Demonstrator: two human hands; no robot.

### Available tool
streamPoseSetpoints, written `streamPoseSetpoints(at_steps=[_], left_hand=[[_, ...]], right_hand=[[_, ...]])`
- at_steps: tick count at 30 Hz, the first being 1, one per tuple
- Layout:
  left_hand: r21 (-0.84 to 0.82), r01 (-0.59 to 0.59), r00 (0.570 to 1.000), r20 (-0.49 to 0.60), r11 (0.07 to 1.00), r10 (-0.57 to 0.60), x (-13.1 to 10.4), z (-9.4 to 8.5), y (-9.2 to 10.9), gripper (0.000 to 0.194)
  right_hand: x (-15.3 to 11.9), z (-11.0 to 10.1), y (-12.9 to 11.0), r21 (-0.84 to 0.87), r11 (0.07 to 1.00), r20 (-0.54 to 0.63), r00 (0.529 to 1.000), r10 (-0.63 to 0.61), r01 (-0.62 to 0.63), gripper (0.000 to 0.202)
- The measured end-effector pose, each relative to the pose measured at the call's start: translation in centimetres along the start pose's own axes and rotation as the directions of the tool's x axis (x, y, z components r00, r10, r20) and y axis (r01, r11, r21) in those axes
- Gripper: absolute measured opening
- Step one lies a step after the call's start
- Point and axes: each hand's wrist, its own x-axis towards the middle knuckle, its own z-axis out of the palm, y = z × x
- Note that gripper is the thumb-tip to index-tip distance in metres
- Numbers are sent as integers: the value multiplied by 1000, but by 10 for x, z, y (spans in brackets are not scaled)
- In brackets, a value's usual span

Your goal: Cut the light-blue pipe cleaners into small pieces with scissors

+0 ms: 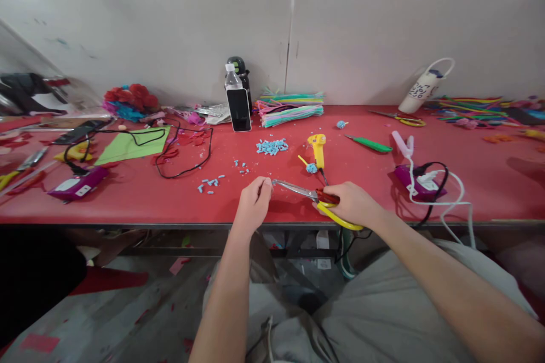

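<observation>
My right hand [353, 201] grips a pair of scissors [300, 188] by its yellow and red handles, with the blades pointing left. Their tips meet the fingertips of my left hand [255, 198], which is closed in a pinch; what it holds is too small to make out. Beyond my hands lies a pile of short light-blue pieces [271, 147], with several loose blue pieces [210, 182] nearer and to the left. A yellow glue gun [317, 150] lies behind the scissors, beside a small fuzzy blue ball [311, 168] on a yellow stem.
Pipe cleaners [292, 109], a phone [239, 109] and bottles stand or lie along the partition [170, 39]. At right are a green-handled tool [369, 144], more scissors [402, 118], a white bottle [421, 92] and a purple power strip [419, 182] with cables. Another purple strip [79, 183] sits left.
</observation>
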Motion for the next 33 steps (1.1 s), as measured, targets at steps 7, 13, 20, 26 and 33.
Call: streamPoseSetpoints(at_steps=[7,13,20,26,33], left_hand=[[6,6,1000,0,1000,-6,0,0,3,36],[25,-16,1000,3,1000,16,0,0,2,35],[58,0,999,-47,998,3,0,1,-3,34],[77,-17,999,-32,997,20,-1,0,0,36],[74,-8,999,-41,997,11,-1,1,-1,37]], right_hand=[[1,1,1,1,1000,14,1000,10,-10,32],[2,4,4,-11,1000,-1,1000,-6,6,34],[1,1,2,-9,1000,-11,1000,-6,6,36],[0,1,2,6,1000,-15,1000,-10,10,37],[0,2,3,31,999,5,1000,-9,8,36]])
